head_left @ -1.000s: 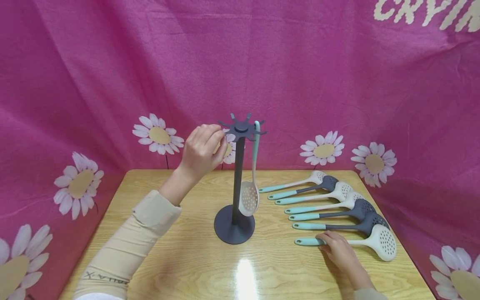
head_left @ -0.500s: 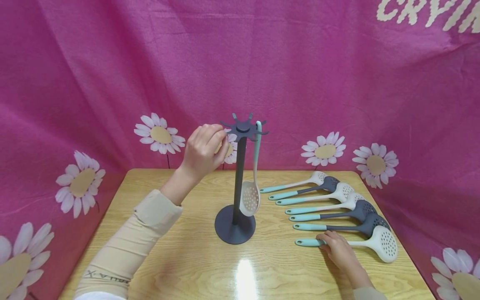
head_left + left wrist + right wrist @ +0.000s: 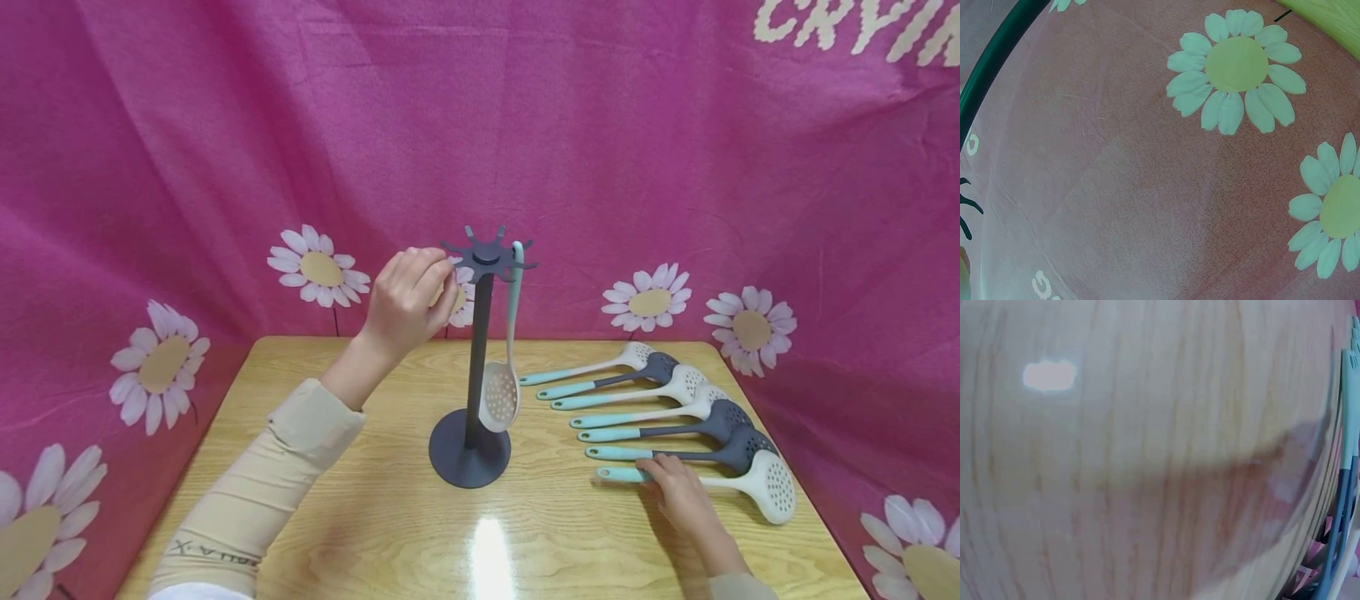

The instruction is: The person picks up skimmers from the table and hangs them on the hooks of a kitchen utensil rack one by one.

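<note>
My left hand is up at the top of a dark utensil rack, its curled fingers holding the end of one prong. From a prong on the rack's right side hangs a white slotted ladle with a mint handle. At the lower right, my right hand pinches the handle of a white skimmer. That handle's mint end is slightly raised, while the perforated head lies low at the table's right side. Only the rack's prongs and a sliver of hand show at the left wrist view's edge.
Beyond the held skimmer, several white and grey slotted utensils lie in a fanned row, handles pointing left. Their mint handles edge the right wrist view. A pink flowered cloth hangs behind the wooden table.
My right hand has lifted the skimmer's handle end slightly and shifted it a little away from me, toward the grey utensil beside it. The left hand stays at the rack.
</note>
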Available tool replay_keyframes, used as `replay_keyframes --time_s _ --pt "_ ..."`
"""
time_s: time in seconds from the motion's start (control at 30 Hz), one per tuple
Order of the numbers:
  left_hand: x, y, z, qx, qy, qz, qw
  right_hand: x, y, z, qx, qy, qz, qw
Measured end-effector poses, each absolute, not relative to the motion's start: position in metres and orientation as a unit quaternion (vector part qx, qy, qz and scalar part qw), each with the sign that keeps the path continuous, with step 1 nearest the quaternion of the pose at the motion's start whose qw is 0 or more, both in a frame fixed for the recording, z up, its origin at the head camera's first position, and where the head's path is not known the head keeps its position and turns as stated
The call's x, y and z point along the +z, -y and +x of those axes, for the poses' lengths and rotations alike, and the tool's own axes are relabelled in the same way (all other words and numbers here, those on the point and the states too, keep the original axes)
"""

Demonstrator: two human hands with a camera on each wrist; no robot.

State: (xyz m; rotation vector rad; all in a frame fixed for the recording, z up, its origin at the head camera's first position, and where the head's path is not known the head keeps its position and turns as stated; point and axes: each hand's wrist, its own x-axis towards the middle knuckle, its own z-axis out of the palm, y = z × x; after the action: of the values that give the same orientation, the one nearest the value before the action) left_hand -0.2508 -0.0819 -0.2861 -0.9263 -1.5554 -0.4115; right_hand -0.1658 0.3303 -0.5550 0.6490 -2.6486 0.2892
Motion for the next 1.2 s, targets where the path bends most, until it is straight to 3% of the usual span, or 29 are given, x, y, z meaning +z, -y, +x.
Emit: replay_keyframes --time_s 0.43,1.2 --pt "-0.287 0.083 -0.251 -0.175 0.674 -0.396 0.598 -0.525 -0.329 -0.174 0.133 0.931 0.22 0.259" --pt "-0.287 0.082 -0.252 -0.183 0.67 -0.4 0.598 -0.421 -0.282 -0.187 0.239 0.91 0.16 0.299"
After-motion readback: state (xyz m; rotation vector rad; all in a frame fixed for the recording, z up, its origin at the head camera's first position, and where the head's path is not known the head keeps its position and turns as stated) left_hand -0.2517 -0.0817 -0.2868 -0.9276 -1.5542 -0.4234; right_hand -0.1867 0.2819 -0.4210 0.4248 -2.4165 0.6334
